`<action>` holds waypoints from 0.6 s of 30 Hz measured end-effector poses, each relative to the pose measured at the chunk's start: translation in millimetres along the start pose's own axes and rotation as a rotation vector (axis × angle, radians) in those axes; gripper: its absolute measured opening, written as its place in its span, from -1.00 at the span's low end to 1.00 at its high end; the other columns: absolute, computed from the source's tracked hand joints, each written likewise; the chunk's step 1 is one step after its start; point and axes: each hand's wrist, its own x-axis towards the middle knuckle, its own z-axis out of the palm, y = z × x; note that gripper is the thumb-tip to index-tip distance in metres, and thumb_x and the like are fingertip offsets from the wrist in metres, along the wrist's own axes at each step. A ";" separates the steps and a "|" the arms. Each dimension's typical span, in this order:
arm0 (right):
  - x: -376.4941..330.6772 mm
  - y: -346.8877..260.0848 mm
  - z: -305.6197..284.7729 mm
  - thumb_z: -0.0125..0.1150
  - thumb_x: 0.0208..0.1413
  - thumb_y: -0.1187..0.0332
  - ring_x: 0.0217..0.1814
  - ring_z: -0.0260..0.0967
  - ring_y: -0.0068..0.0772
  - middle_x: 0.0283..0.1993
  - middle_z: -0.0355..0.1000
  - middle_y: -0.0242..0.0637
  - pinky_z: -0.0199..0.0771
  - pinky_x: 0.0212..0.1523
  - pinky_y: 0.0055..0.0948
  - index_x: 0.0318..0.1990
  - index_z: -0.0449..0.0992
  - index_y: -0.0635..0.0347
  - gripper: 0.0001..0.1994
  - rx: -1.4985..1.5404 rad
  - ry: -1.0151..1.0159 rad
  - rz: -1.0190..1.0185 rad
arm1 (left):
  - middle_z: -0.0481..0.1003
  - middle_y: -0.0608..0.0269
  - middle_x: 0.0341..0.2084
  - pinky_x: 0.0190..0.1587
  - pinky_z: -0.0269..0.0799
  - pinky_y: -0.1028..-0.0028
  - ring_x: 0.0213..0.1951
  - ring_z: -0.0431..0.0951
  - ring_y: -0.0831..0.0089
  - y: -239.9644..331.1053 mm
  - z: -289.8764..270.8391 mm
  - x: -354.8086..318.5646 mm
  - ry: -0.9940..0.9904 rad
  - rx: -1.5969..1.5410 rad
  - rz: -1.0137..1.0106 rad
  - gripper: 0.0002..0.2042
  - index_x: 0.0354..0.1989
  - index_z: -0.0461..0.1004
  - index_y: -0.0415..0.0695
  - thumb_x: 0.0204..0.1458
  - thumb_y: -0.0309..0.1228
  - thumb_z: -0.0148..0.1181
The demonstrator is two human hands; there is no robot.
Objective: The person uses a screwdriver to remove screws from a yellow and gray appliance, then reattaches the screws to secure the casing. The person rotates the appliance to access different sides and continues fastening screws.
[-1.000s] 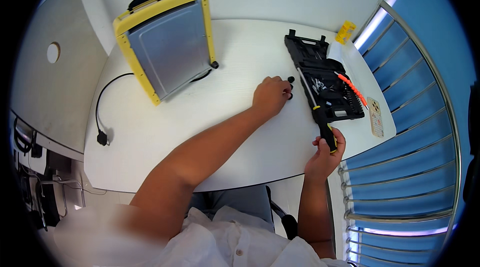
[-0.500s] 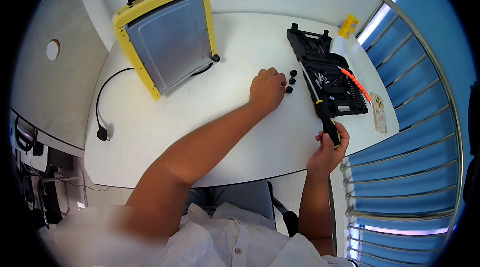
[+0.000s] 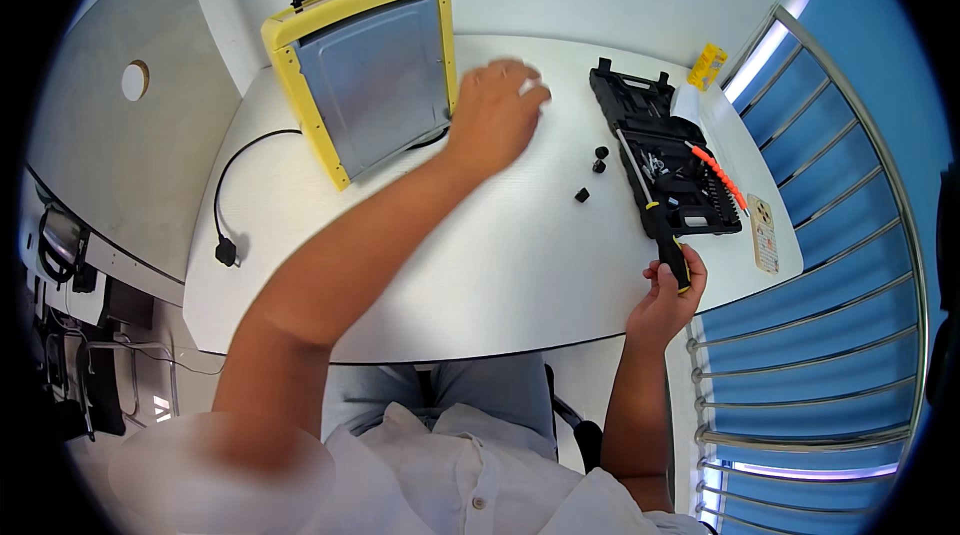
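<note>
My right hand (image 3: 667, 297) is closed round the black-and-yellow handle of a long screwdriver (image 3: 659, 227). The screwdriver's shaft points away over the edge of the black tool case (image 3: 688, 222). My left hand (image 3: 497, 115), a little smeared by motion, is raised by the right edge of a yellow-framed appliance (image 3: 375, 85) with a grey metal panel. Its thumb stands apart from the fingers, and nothing shows in it. Three small black knob-like pieces lie on the table: two close together (image 3: 600, 166) near the case, and a single piece (image 3: 582, 195) nearer me.
A power cord with a black plug (image 3: 227, 251) trails from the appliance. An orange flexible shaft (image 3: 716, 175) lies across the case. To its right is a phone (image 3: 763, 235). A small yellow package (image 3: 707, 67) stands at the back. Metal railings (image 3: 850, 285) border the right.
My left hand has left the small black pieces and moved away and left toward the appliance. One piece now lies farther from the other two. My right hand still holds the screwdriver.
</note>
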 end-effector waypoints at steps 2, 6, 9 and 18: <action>0.4 -0.3 -0.4 -0.03 0.01 0.60 -0.30 0.30 -0.53 -0.09 0.29 -0.21 0.38 -0.29 -0.53 -0.01 0.30 0.25 -0.67 0.008 -0.002 0.005 | 0.41 0.33 -0.06 0.03 0.22 0.19 0.10 0.31 0.20 -13.3 -22.0 24.1 0.113 0.132 0.049 -0.76 -0.29 0.50 0.03 -0.20 -0.48 0.29; -0.3 -2.5 -0.1 -0.02 0.01 0.60 -0.32 0.30 -0.53 -0.10 0.30 -0.20 0.39 -0.31 -0.53 0.00 0.30 0.26 -0.66 0.040 -0.008 0.023 | 0.37 0.32 0.03 0.08 0.19 0.14 0.16 0.26 0.15 -20.2 -48.7 30.6 0.047 0.211 0.133 -0.73 -0.24 0.52 0.04 -0.20 -0.43 0.31; -0.2 -3.2 -1.1 -0.02 0.01 0.58 -0.33 0.32 -0.53 -0.10 0.32 -0.21 0.37 -0.31 -0.52 0.02 0.28 0.25 -0.64 0.045 -0.002 0.029 | 0.39 0.25 -0.01 0.09 0.24 0.27 0.11 0.31 0.26 11.8 -14.7 -15.8 -0.265 -0.201 0.291 -0.64 -0.16 0.54 0.01 -0.23 -0.36 0.36; 0.9 -2.8 -0.6 -0.02 -0.03 0.61 -0.32 0.33 -0.52 -0.08 0.31 -0.19 0.42 -0.27 -0.54 0.00 0.29 0.24 -0.63 0.060 0.023 0.052 | 0.45 0.35 -0.26 -0.09 0.30 0.35 -0.12 0.40 0.34 76.8 25.4 -43.4 -0.621 -0.326 -0.034 -0.70 -0.22 0.52 -0.03 -0.16 -0.27 0.37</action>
